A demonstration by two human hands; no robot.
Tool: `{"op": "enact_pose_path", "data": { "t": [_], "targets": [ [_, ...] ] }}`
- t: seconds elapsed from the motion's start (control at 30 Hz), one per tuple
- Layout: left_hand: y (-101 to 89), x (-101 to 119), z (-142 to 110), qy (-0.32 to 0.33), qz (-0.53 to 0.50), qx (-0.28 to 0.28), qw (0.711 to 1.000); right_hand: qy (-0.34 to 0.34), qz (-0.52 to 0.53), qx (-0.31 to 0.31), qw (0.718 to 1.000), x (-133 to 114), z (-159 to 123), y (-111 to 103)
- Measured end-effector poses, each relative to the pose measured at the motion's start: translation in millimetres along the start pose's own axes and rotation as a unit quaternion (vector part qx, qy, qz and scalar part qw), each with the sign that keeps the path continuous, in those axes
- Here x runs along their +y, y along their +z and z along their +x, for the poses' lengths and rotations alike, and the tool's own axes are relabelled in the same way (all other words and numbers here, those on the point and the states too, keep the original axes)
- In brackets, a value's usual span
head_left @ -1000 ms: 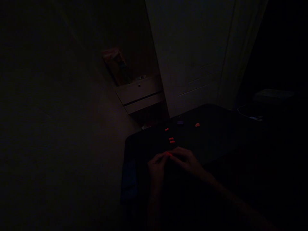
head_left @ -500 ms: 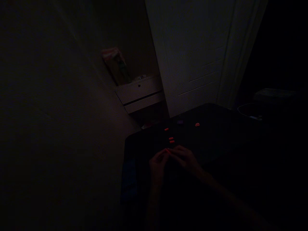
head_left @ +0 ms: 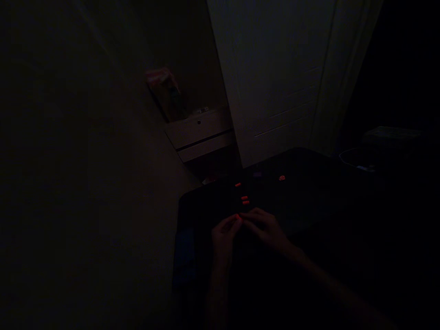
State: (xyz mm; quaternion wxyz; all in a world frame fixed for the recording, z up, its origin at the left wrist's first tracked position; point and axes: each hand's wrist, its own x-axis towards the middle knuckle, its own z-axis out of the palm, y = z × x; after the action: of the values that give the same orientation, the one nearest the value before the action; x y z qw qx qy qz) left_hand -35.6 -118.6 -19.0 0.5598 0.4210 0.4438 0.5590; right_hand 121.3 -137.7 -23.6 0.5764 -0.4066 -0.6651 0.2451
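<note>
The scene is very dark. Over the dark table, my left hand and my right hand meet at the fingertips. Between them is a small glowing orange-red piece, pinched by both hands; its exact shape is mostly hidden by the fingers. Just beyond the hands lie two short orange-red bars side by side, and a third orange-red bar rests farther back. A small rounded orange-red piece sits to the right of them.
A dim purple object lies near the table's back edge. At the table's left edge is a flat dark blue object. Behind stand a drawer unit with a bag on top and a pale door. A cable shows at right.
Both hands stay nearly in place. The small orange-red piece has shifted slightly and turned between the fingertips. The pieces on the table have not moved.
</note>
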Motion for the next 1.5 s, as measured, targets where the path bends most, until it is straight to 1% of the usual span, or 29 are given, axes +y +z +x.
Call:
{"op": "enact_pose_path", "data": {
  "t": [0.13,0.23,0.37,0.43,0.5,0.6,0.67,0.87,1.0,1.17,1.3,1.37,1.43,1.5],
  "targets": [
    [1.1,1.5,-1.5,-0.004,0.003,0.0,1.0,0.005,0.008,0.005,1.0,1.8,0.9,-1.0],
    [1.6,2.7,-2.7,0.0,0.022,-0.023,0.999,0.017,0.015,0.004,1.0,2.9,2.4,-1.7],
    [0.5,2.8,-1.8,0.031,0.07,-0.061,0.995,0.036,0.014,0.011,0.999,6.3,3.8,-1.2],
    [0.0,3.1,-0.9,0.052,0.097,-0.071,0.991,0.039,0.011,0.013,0.999,7.6,3.8,-0.9],
    [0.1,3.8,-0.4,0.06,0.112,-0.065,0.99,0.04,0.007,0.009,0.999,8.0,3.4,-0.8],
    [0.7,4.2,-0.4,0.045,0.109,-0.036,0.992,0.043,0.006,0.003,0.999,7.0,2.6,-0.8],
    [0.6,3.7,-0.6,0.036,0.106,-0.027,0.993,0.044,0.005,0.004,0.999,6.4,2.1,-0.8],
    [-0.4,4.4,-2.3,0.049,0.134,-0.039,0.989,0.034,-0.002,0.013,0.999,5.6,1.2,-1.1],
    [0.8,7.0,-3.1,0.047,0.131,-0.046,0.989,0.025,0.0,0.013,1.0,4.1,1.3,-1.8],
    [0.1,6.3,-2.3,0.041,0.123,-0.044,0.991,0.014,0.009,-0.005,1.0,1.3,1.7,-2.8],
    [-0.8,4.7,-1.7,0.054,0.125,-0.054,0.989,0.004,0.003,-0.028,1.0,0.1,2.4,-2.8],
    [-0.2,4.6,-2.0,0.053,0.121,-0.047,0.99,0.011,0.0,-0.022,1.0,0.1,2.6,-2.4],
    [0.5,4.6,-2.7,0.045,0.107,-0.038,0.993,0.023,-0.006,0.002,1.0,0.7,2.6,-1.8],
    [0.8,4.5,-3.2,0.041,0.087,-0.04,0.995,0.039,-0.013,0.027,0.999,1.8,2.2,-1.2]
  ]
}}
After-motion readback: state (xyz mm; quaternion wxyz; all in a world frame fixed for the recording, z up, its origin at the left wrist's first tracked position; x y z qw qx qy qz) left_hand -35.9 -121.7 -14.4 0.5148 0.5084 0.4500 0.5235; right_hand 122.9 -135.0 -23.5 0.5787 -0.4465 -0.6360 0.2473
